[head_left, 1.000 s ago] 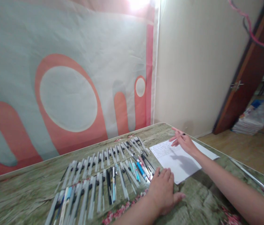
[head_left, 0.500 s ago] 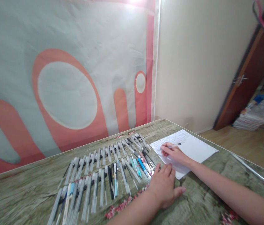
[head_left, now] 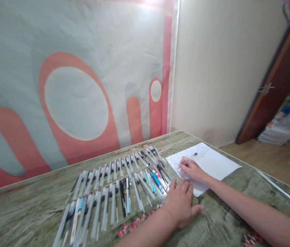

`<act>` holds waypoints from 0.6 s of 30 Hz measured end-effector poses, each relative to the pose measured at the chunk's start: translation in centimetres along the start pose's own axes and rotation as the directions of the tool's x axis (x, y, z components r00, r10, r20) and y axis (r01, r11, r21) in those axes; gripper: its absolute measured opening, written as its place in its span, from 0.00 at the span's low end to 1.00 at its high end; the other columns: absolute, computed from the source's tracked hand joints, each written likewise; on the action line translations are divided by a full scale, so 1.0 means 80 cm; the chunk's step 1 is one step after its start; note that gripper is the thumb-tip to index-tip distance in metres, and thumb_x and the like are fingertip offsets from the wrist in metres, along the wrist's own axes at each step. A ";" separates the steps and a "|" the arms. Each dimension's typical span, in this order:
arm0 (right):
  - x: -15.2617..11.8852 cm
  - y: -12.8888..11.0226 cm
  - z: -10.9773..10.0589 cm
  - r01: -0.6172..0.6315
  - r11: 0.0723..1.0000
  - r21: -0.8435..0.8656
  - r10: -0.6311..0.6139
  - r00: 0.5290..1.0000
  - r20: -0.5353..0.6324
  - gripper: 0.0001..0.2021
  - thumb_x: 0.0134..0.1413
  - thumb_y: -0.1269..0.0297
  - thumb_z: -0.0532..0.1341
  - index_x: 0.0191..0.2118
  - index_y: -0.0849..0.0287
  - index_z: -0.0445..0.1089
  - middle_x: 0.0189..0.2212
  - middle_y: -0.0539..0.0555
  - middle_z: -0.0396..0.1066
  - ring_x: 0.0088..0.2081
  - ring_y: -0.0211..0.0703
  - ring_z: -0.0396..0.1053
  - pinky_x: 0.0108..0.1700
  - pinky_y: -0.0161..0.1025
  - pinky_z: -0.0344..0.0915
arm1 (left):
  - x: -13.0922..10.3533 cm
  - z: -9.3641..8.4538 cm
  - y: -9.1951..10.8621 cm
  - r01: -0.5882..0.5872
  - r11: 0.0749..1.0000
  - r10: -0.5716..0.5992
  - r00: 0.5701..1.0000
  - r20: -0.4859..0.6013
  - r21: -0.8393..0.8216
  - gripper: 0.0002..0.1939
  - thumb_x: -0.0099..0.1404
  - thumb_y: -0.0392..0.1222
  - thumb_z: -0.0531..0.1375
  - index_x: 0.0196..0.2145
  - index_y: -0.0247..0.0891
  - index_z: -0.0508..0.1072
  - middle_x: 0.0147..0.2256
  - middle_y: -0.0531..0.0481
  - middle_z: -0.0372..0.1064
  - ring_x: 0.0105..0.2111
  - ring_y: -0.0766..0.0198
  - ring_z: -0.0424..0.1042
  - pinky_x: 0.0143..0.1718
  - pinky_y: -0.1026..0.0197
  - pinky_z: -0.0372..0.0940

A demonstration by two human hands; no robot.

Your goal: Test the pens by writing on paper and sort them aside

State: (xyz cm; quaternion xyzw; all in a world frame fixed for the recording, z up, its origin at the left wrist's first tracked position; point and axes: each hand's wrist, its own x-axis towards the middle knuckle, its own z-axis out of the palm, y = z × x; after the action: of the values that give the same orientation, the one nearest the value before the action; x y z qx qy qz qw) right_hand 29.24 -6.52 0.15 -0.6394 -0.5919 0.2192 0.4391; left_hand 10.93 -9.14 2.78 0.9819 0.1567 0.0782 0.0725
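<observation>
In the head view, the right hand (head_left: 192,169) grasps a clear pen (head_left: 190,159) with a dark end, pinched between thumb and fingers; its tip points down at the sheet of paper (head_left: 219,164). This hand rests on the near left part of the sheet, and small handwriting fills lines beyond and around it. The rest of the sheet, to the right of the hand, is white.

The left hand (head_left: 179,203) grips nothing: it lies palm down at the sheet's near left corner, fingers slightly spread, thumb out toward the right. Just left of it are blue, teal and pink pens (head_left: 157,181), side by side. Farther left, two long rows of clear pens (head_left: 93,206) slant across the bench (head_left: 19,212), with some black ones among them. Pink printed flowers (head_left: 132,228) show beside the left wrist. Right of the right hand, well apart from it, a long clear tube-like object (head_left: 281,190) lies along the bench's edge.
</observation>
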 end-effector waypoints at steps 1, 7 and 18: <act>0.000 0.000 0.000 0.015 1.000 -0.022 -0.015 1.000 0.000 0.06 0.48 0.63 0.53 0.25 0.58 0.60 0.17 0.44 0.58 0.20 0.34 0.57 0.24 0.32 0.55 | 0.000 0.000 0.000 0.003 1.000 -0.003 1.000 0.000 0.000 0.34 0.61 0.60 0.34 0.55 0.35 0.53 0.55 0.43 0.51 0.55 0.56 0.47 0.56 0.50 0.36; 0.002 0.006 -0.001 0.082 0.991 -0.107 -0.083 0.997 -0.004 0.06 0.47 0.64 0.53 0.24 0.58 0.61 0.19 0.45 0.60 0.22 0.34 0.58 0.27 0.32 0.55 | 0.000 -0.001 0.001 0.009 1.000 -0.009 1.000 0.005 0.004 0.34 0.61 0.59 0.33 0.55 0.34 0.53 0.55 0.43 0.50 0.55 0.56 0.46 0.56 0.50 0.35; 0.001 0.003 -0.002 0.083 0.994 -0.075 -0.083 0.997 0.001 0.06 0.48 0.65 0.52 0.24 0.58 0.60 0.20 0.45 0.59 0.23 0.35 0.58 0.27 0.33 0.56 | 0.000 -0.004 0.001 0.001 1.000 -0.001 1.000 0.032 0.003 0.34 0.61 0.59 0.34 0.55 0.34 0.53 0.55 0.42 0.50 0.56 0.56 0.46 0.56 0.50 0.36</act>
State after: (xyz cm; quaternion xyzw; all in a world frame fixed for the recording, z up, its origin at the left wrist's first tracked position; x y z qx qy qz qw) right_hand 29.53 -6.48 0.09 -0.6302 -0.6254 0.1778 0.4243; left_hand 10.90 -9.16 3.10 0.9830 0.1563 0.0625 0.0738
